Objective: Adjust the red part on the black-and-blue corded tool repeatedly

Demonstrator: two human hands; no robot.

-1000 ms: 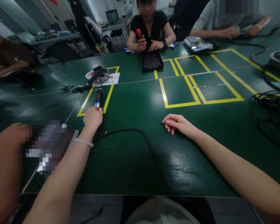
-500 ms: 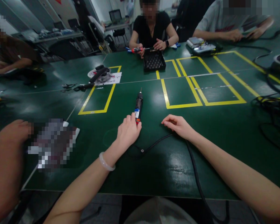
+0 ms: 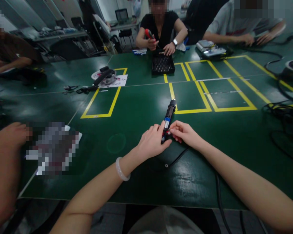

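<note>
A black electric screwdriver (image 3: 170,111) with a blue-and-silver label lies tilted on the green table, its tip pointing away from me. My left hand (image 3: 151,141) is wrapped over its rear part from the left. At the red piece near the tool's back end, the fingertips of my right hand (image 3: 185,132) are pinched together. Exactly what those fingertips grip is partly hidden. A black cable (image 3: 178,157) with a small ring on it lies on the table below my hands and runs under my right forearm.
Yellow tape rectangles (image 3: 192,112) mark the table (image 3: 127,182). A round device (image 3: 107,78) sits on paper at the left. Across from me, a person holds a red-handled tool (image 3: 148,33) above a black tray (image 3: 163,65). Cables (image 3: 288,120) lie coiled at the right; another person's hand (image 3: 13,135) is at the left.
My left hand has brought the electric screwdriver to the right, up to my right hand, whose fingertips now meet its back end. The person opposite has raised the red-handled tool.
</note>
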